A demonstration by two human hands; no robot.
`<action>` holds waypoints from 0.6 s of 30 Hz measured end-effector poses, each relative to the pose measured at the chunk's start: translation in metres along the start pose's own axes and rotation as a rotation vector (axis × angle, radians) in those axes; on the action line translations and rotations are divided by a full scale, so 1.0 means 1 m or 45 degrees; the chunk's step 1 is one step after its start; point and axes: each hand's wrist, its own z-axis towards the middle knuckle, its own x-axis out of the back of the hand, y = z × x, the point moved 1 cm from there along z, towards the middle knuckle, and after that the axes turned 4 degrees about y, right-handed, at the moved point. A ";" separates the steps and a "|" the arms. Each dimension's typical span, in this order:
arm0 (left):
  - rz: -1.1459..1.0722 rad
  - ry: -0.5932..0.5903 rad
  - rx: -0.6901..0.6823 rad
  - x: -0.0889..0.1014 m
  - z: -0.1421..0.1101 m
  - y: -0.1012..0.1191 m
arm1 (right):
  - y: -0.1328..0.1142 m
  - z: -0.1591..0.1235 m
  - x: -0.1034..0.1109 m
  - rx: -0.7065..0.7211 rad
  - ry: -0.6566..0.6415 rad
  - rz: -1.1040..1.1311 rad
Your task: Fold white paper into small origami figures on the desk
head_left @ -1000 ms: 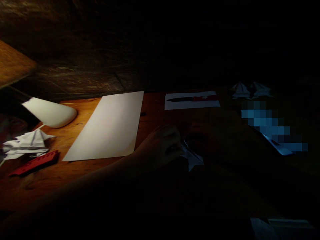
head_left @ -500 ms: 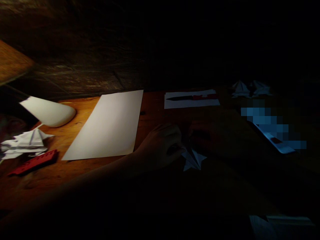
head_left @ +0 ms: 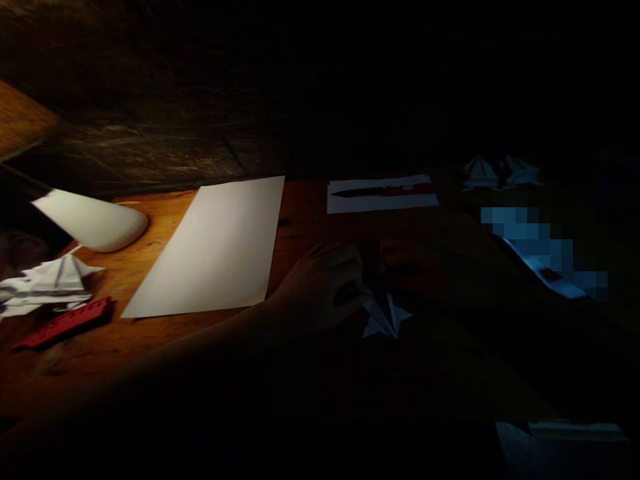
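A small folded paper piece [head_left: 384, 316] with pointed corners lies low between my hands, its far end hidden by fingers and shadow. My left hand [head_left: 324, 283] comes in from the left, fingers curled and closed on the near-left side of the folded paper. On the other side, my right hand [head_left: 407, 263] is barely visible in the dark; its fingers are bent close to the paper's far end. Whether they pinch it cannot be made out.
A white sheet [head_left: 210, 250] lies left of my hands. Behind them, a knife [head_left: 385, 191] rests on smaller paper [head_left: 345, 205]. A phone [head_left: 547, 270] lies right. Folded papers [head_left: 480, 173] stand far right, others [head_left: 55, 280] left beside a red object [head_left: 65, 323] and a lamp [head_left: 95, 220].
The view has shifted slightly. The folded paper's near points have turned a little and spread wider to the left. Both hands stay in nearly the same place.
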 end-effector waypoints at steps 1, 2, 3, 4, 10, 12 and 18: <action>-0.004 0.003 0.003 0.000 0.000 0.000 | 0.001 0.000 0.000 0.004 -0.004 -0.013; -0.006 0.000 0.006 0.000 0.001 0.000 | 0.002 0.000 0.000 0.008 -0.008 -0.033; -0.004 -0.005 0.009 0.000 0.001 0.000 | 0.002 0.001 0.000 0.013 -0.014 -0.059; -0.004 -0.004 0.011 0.000 0.001 0.000 | 0.002 0.001 0.000 0.025 -0.015 -0.089; -0.048 -0.002 0.033 -0.001 0.001 -0.001 | -0.004 -0.003 -0.002 -0.028 0.060 -0.185; -0.050 -0.003 0.036 -0.001 0.001 -0.001 | -0.006 -0.006 -0.002 -0.052 0.127 -0.161; -0.022 -0.016 0.033 -0.001 0.001 -0.001 | -0.010 -0.008 0.000 -0.106 0.122 -0.153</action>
